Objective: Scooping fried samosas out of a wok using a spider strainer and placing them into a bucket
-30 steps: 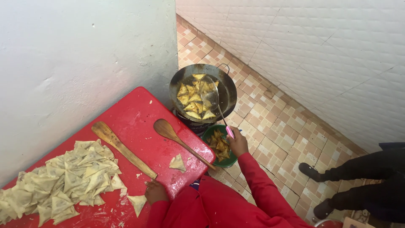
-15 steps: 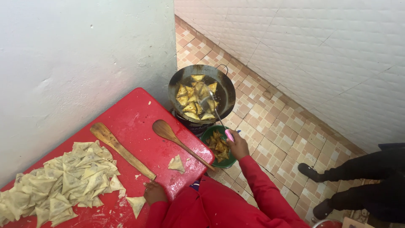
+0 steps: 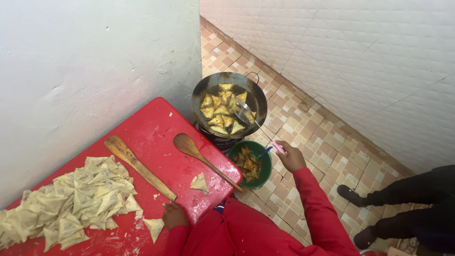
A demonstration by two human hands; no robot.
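My right hand [image 3: 289, 156] grips the pink handle of a metal skimmer [image 3: 245, 113], whose head rests in the dark frying pan [image 3: 203, 90] among several golden triangular pastries [image 3: 219, 114] in oil. My left hand [image 3: 174, 214] rests on the red table [image 3: 151, 130], fingers curled, holding nothing, beside a raw folded pastry [image 3: 153, 227]. A large heap of raw triangular pastries [image 3: 71, 201] lies at the table's left. Both my sleeves are red.
Two wooden spatulas [image 3: 137, 166] [image 3: 201, 159] lie on the table, with one loose raw pastry [image 3: 200, 182] near them. A green bowl [image 3: 263, 173] of fried pastries sits on the tiled floor below the pan. Another person's dark legs and shoes [image 3: 403, 208] stand at right.
The skimmer has shifted slightly within the pan. My left hand stays on the table edge.
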